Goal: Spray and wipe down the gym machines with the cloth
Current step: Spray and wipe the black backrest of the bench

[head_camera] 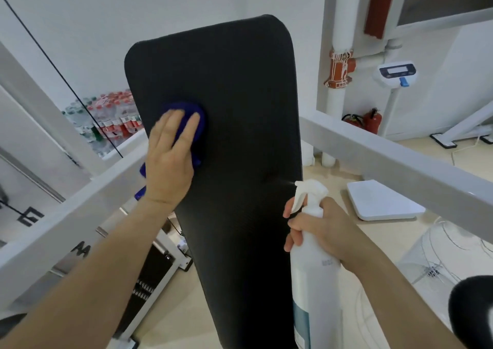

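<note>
a long black pad (240, 95) stands up in the middle and leans a little. the left hand (168, 161) lies flat on the left side of the pad. its fingers are straight and a bit spread. under the fingers is a blue cloth (186, 107), and the hand presses it on the pad. bits of the cloth stick out past the fingertips and below the palm.

the right hand (320, 228) is lower down, near the right edge of the pad. its fingers are curled round the neck of a white spray bottle (312, 282) and hold it upright. the top finger sits by the trigger. the nozzle points at the pad, and a thin puff of mist shows just in front of it.

white bars (400, 159) of the machine run past the pad on both sides. behind the pad on the left is a pile of water bottles (112, 119) with red and green labels. two red fire extinguishers (372, 121) stand on the floor by the far wall. a flat white scale (381, 201) lies on the floor behind the right hand.
</note>
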Demonstrator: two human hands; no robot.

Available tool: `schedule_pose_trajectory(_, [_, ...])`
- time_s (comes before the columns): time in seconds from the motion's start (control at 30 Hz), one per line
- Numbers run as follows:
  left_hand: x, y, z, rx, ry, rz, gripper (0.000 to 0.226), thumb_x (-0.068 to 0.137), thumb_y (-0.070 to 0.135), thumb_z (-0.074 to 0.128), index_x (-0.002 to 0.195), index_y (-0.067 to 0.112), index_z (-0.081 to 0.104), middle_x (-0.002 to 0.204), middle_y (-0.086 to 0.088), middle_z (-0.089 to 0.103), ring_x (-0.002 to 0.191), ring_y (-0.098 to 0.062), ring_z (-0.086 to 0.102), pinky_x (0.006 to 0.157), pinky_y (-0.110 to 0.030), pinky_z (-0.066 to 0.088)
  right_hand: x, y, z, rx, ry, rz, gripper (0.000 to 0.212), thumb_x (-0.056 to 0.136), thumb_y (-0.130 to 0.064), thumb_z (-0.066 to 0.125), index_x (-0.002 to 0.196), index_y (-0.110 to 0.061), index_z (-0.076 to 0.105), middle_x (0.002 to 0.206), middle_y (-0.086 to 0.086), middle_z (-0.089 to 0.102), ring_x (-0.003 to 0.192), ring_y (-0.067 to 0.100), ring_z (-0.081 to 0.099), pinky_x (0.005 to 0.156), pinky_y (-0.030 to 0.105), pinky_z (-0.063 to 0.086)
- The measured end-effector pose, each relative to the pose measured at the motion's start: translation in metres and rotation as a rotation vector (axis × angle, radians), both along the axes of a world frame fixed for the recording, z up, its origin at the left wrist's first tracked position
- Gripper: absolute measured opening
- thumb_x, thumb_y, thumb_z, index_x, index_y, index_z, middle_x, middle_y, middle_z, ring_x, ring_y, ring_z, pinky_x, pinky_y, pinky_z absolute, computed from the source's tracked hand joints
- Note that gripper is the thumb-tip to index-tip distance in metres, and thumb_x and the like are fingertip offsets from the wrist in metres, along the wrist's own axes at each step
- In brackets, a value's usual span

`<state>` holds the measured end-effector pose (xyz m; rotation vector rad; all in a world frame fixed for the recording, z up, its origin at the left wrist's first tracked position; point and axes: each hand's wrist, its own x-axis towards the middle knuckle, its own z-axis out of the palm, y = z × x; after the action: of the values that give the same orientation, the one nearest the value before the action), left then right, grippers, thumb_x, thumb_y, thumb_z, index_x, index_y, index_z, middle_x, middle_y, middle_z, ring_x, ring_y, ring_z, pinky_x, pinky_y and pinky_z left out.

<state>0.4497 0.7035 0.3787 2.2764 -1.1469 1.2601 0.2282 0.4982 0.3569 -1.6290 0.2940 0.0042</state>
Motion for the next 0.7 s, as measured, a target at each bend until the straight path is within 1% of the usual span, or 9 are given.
schedule_pose_trajectory(0.07, [-0.016, 0.009, -0.022, 0.053, 0.086, 0.008, 0.053, 0.089, 0.0, 0.042, 0.141, 0.003, 0.041, 0.142, -0.025, 0.041, 0.135, -0.04, 0.033, 0.11, -0.056, 0.033, 0.003, 0.0, 0.0, -0.006, 0.006, 0.035, 0.012, 0.084, -0.011, 0.062, 0.095, -0.012, 0.061, 0.06, 0.009, 0.061, 0.064, 0.026, 0.071, 0.063, 0.025, 0.057])
schedule_pose_trajectory(0.13, [-0.03, 0.019, -0.043, 0.146, 0.143, 0.029, 0.063, 0.084, 0.0, 0.051, 0.144, 0.006, 0.034, 0.145, -0.022, 0.037, 0.137, -0.038, 0.029, 0.111, -0.057, 0.03, 0.006, 0.001, 0.0, -0.02, 0.004, 0.051, 0.016, 0.089, -0.004, 0.059, 0.102, -0.013, 0.061, 0.06, 0.009, 0.06, 0.064, 0.026, 0.071, 0.065, 0.027, 0.059])
schedule_pose_trajectory(0.17, [-0.037, 0.024, -0.053, 0.186, 0.163, 0.044, 0.071, 0.08, -0.002, 0.057, 0.145, 0.007, 0.032, 0.146, -0.021, 0.037, 0.138, -0.036, 0.027, 0.113, -0.055, 0.026, 0.009, 0.003, 0.0, -0.03, -0.002, 0.057, 0.015, 0.091, -0.003, 0.057, 0.102, -0.012, 0.061, 0.059, 0.009, 0.06, 0.065, 0.027, 0.071, 0.067, 0.03, 0.059])
schedule_pose_trajectory(0.3, [-0.062, 0.034, -0.088, 0.301, 0.301, 0.089, 0.097, 0.065, -0.01, 0.075, 0.147, 0.012, 0.028, 0.147, -0.017, 0.037, 0.14, -0.031, 0.024, 0.121, -0.036, 0.004, 0.015, 0.012, -0.002, -0.068, 0.006, 0.108, 0.005, 0.089, -0.004, 0.058, 0.087, -0.007, 0.062, 0.059, 0.007, 0.062, 0.067, 0.029, 0.072, 0.079, 0.044, 0.06])
schedule_pose_trajectory(0.37, [-0.068, 0.038, -0.094, 0.378, 0.342, 0.099, 0.104, 0.061, -0.011, 0.078, 0.148, 0.013, 0.027, 0.148, -0.015, 0.037, 0.141, -0.029, 0.022, 0.12, -0.033, -0.001, 0.016, 0.017, -0.005, -0.058, 0.015, 0.133, 0.006, 0.089, -0.004, 0.058, 0.087, -0.008, 0.062, 0.058, 0.007, 0.062, 0.068, 0.03, 0.072, 0.081, 0.045, 0.06])
schedule_pose_trajectory(0.47, [-0.07, 0.05, -0.092, 0.478, 0.337, 0.112, 0.105, 0.058, -0.01, 0.08, 0.146, 0.014, 0.029, 0.145, -0.014, 0.045, 0.14, -0.024, 0.023, 0.119, -0.032, -0.001, 0.019, 0.019, -0.008, -0.01, 0.037, 0.164, 0.019, 0.09, -0.003, 0.057, 0.104, -0.014, 0.063, 0.059, 0.008, 0.059, 0.069, 0.031, 0.071, 0.081, 0.044, 0.059])
schedule_pose_trajectory(0.57, [-0.066, 0.062, -0.082, 0.492, 0.33, 0.141, 0.101, 0.061, -0.004, 0.083, 0.145, 0.018, 0.03, 0.145, -0.009, 0.047, 0.141, -0.017, 0.022, 0.12, -0.031, 0.002, 0.027, 0.022, -0.011, -0.007, 0.073, 0.192, 0.026, 0.089, -0.007, 0.06, 0.11, -0.021, 0.061, 0.062, 0.007, 0.061, 0.072, 0.031, 0.072, 0.082, 0.046, 0.059])
schedule_pose_trajectory(0.63, [-0.062, 0.065, -0.069, 0.478, 0.324, 0.146, 0.099, 0.065, 0.0, 0.083, 0.145, 0.019, 0.029, 0.146, -0.009, 0.046, 0.141, -0.019, 0.025, 0.119, -0.037, 0.012, 0.033, 0.025, -0.013, -0.03, 0.055, 0.192, 0.025, 0.086, -0.011, 0.062, 0.109, -0.021, 0.062, 0.061, 0.004, 0.062, 0.074, 0.032, 0.073, 0.083, 0.048, 0.059])
schedule_pose_trajectory(0.7, [-0.057, 0.065, -0.045, 0.435, 0.307, 0.15, 0.093, 0.067, -0.002, 0.082, 0.144, 0.015, 0.033, 0.145, -0.012, 0.046, 0.14, -0.025, 0.031, 0.114, -0.046, 0.022, 0.04, 0.029, -0.011, -0.051, 0.026, 0.193, 0.023, 0.088, -0.008, 0.061, 0.108, -0.019, 0.062, 0.059, 0.003, 0.061, 0.074, 0.032, 0.073, 0.081, 0.045, 0.059])
